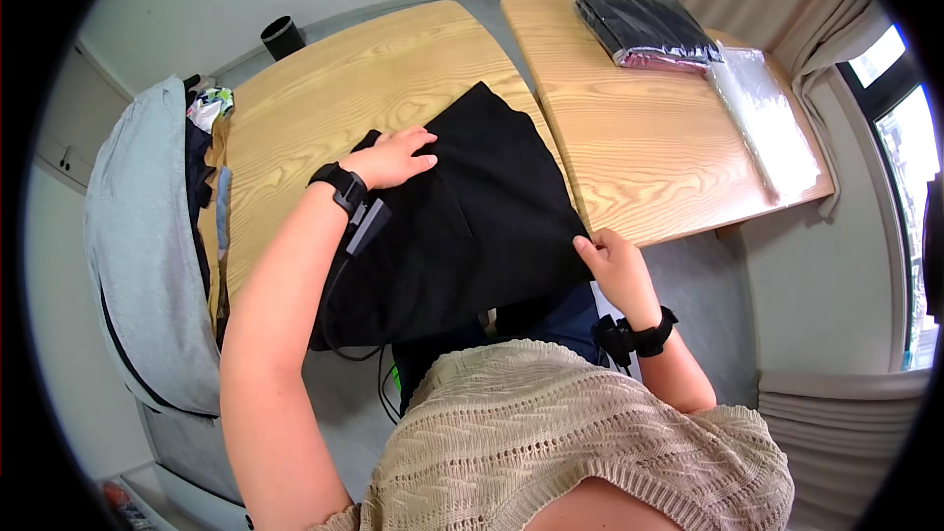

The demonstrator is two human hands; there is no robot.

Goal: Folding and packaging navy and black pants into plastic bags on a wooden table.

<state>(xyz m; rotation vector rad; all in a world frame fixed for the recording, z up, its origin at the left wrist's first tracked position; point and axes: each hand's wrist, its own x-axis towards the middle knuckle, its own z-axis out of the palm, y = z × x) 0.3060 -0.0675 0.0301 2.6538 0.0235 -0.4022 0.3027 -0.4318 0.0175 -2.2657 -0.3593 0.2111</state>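
Observation:
A black garment (492,187) lies folded on the wooden table in front of me, its lower part reaching over the near edge. Its exact kind does not show; a short slit or seam runs down its middle. My left hand (395,159) rests on the upper left part of the cloth, fingers stretched and lying on it. At the right edge of the garment, my right hand (616,270) pinches the near corner between thumb and fingers. Each wrist wears a black strap with a small device, and a cable hangs from the left one.
Clothes, with a light grey garment (147,246) outermost, are piled along the left table's edge (324,69). On the right table (639,157) lie a dark garment in a clear bag (644,25) and clear plastic bags (772,128). A black bin (283,37) stands behind.

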